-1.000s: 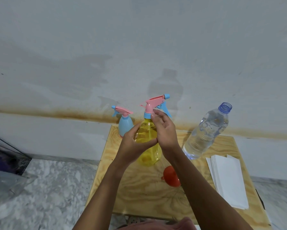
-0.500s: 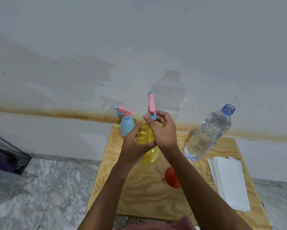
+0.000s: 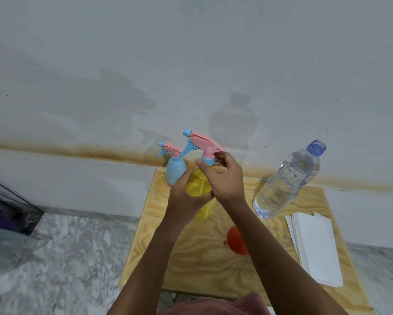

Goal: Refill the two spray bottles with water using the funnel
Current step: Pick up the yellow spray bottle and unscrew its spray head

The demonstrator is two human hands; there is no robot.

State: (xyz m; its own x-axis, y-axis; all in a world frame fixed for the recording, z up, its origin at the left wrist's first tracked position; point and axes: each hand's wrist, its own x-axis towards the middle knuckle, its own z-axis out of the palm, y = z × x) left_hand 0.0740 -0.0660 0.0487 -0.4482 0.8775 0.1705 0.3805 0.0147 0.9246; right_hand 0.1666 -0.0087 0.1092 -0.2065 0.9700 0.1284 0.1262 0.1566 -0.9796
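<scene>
A yellow spray bottle [image 3: 201, 185] stands on the wooden table [image 3: 191, 258]. My left hand [image 3: 182, 196] grips its body. My right hand [image 3: 225, 178] pinches the blue collar under its pink spray head [image 3: 201, 143], whose nozzle points left. A blue spray bottle [image 3: 175, 168] with a pink head stands just behind, at the table's back left. The orange funnel [image 3: 236, 239] lies on the table, partly hidden by my right forearm. An uncapped clear water bottle [image 3: 286, 183] stands at the back right.
A stack of white paper napkins [image 3: 316, 248] lies along the table's right side. A stained wall rises directly behind the table. Marble floor [image 3: 61, 258] spreads to the left, with a dark glass box [image 3: 7, 210] at the far left.
The pink spray head has turned on the yellow bottle: its nozzle pointed right, then away, now left. My right hand turned with it. My left hand kept its hold on the body.
</scene>
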